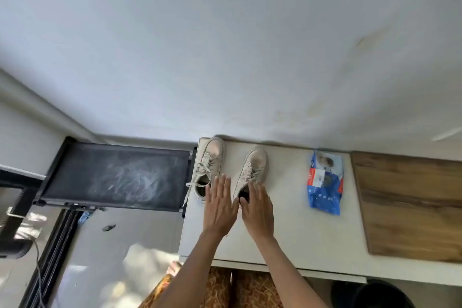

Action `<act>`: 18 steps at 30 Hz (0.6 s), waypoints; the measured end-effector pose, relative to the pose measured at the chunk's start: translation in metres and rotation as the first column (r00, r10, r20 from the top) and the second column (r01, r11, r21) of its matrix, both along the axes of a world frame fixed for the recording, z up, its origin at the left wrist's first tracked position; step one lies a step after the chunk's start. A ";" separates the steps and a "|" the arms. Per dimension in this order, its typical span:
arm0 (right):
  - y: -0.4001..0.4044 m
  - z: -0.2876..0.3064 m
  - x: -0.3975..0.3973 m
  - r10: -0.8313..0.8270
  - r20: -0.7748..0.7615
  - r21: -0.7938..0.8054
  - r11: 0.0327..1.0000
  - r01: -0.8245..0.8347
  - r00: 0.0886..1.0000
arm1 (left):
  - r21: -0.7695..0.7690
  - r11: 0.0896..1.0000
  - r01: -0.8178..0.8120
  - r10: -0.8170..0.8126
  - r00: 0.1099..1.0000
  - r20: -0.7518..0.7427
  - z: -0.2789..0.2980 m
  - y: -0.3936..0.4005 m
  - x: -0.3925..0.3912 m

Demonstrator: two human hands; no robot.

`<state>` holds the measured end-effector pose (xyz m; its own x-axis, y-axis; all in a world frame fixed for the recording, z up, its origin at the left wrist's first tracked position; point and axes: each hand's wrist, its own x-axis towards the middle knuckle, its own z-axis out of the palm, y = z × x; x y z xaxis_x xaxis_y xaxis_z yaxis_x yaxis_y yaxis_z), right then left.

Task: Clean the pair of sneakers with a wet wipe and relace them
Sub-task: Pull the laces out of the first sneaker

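Note:
Two pale beige sneakers stand side by side on the white table (pixel 295 232), toes pointing to the wall. The left sneaker (pixel 211 157) sits at the table's left edge with its laces loose, one end hanging over the edge. The right sneaker (pixel 253 167) stands a little nearer the middle. My left hand (pixel 219 205) is flat with straight fingers between the two shoes, its fingertips by the left shoe's heel. My right hand (pixel 256 210) lies with straight fingers over the heel opening of the right sneaker. A blue wet wipe pack (pixel 324 182) lies to the right of the shoes.
A wooden board (pixel 410 202) covers the table's right part. A dusty black panel (pixel 115 177) juts out left of the table at about its height. A dark round bin (pixel 370 295) stands under the table's front right. The wall rises directly behind the shoes.

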<state>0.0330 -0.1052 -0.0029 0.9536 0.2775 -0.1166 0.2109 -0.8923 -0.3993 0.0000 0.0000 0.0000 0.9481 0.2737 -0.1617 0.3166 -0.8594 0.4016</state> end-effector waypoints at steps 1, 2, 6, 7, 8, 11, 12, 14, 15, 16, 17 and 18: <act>0.004 -0.013 0.006 -0.045 -0.040 0.073 0.996 0.047 0.998 | -0.108 0.994 -0.033 0.033 0.999 0.003 -0.014 -0.004 0.007; 0.006 -0.024 0.010 -0.110 -0.084 0.138 0.983 0.120 0.990 | -0.222 0.974 -0.052 0.046 0.998 -0.030 -0.023 -0.008 0.014; 0.008 -0.067 0.025 -0.259 -0.159 0.323 0.898 0.298 0.953 | -0.503 0.861 -0.078 0.099 0.995 0.014 -0.067 -0.009 0.040; 0.006 -0.077 0.026 -0.280 -0.112 0.358 0.884 0.301 0.954 | -0.507 0.860 -0.065 0.106 0.993 0.052 -0.078 -0.007 0.043; 0.005 -0.081 0.029 -0.298 -0.085 0.389 0.869 0.307 0.951 | -0.509 0.860 -0.047 0.107 0.990 0.089 -0.087 -0.005 0.046; 0.000 -0.096 0.034 -0.339 -0.019 0.437 0.843 0.312 0.941 | -0.493 0.870 -0.023 0.156 0.961 0.230 -0.108 -0.005 0.049; -0.001 -0.100 0.035 -0.351 0.000 0.453 0.835 0.313 0.937 | -0.500 0.866 -0.025 0.176 0.950 0.259 -0.112 -0.006 0.050; -0.002 -0.103 0.035 -0.366 0.025 0.481 0.820 0.310 0.930 | -0.510 0.859 -0.046 0.224 0.929 0.294 -0.116 -0.010 0.049; -0.003 -0.105 0.033 -0.367 0.034 0.492 0.816 0.304 0.930 | -0.511 0.858 -0.053 0.241 0.920 0.310 -0.117 -0.014 0.046; -0.005 -0.108 0.031 -0.363 0.038 0.505 0.811 0.296 0.931 | -0.513 0.857 -0.056 0.254 0.911 0.325 -0.118 -0.018 0.043; -0.008 -0.109 0.030 -0.358 0.038 0.509 0.811 0.290 0.933 | -0.513 0.856 -0.067 0.270 0.904 0.332 -0.118 -0.021 0.040; -0.011 -0.111 0.028 -0.347 0.041 0.518 0.809 0.277 0.937 | -0.515 0.854 -0.074 0.285 0.895 0.344 -0.120 -0.023 0.038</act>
<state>0.0614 -0.1157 -0.1139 0.9952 -0.0513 0.0830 0.0350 -0.6062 -0.7946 0.0378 -0.0229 -0.1204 0.8992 0.4337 0.0581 0.1703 -0.4692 0.8665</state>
